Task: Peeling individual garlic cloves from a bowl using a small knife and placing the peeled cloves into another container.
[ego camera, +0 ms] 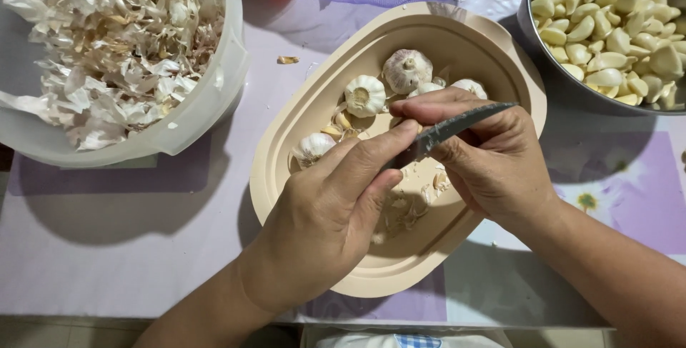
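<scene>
A small knife (450,130) is gripped in the right hand (493,166), and a garlic clove, mostly hidden, is pinched by the left hand (329,212) above the beige tray (400,269). The clove is judged light, firm and slippery once peeled, so it is best held at its sides

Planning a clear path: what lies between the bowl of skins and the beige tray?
In the head view, one loose garlic scrap on the tablecloth; otherwise bare.
</scene>
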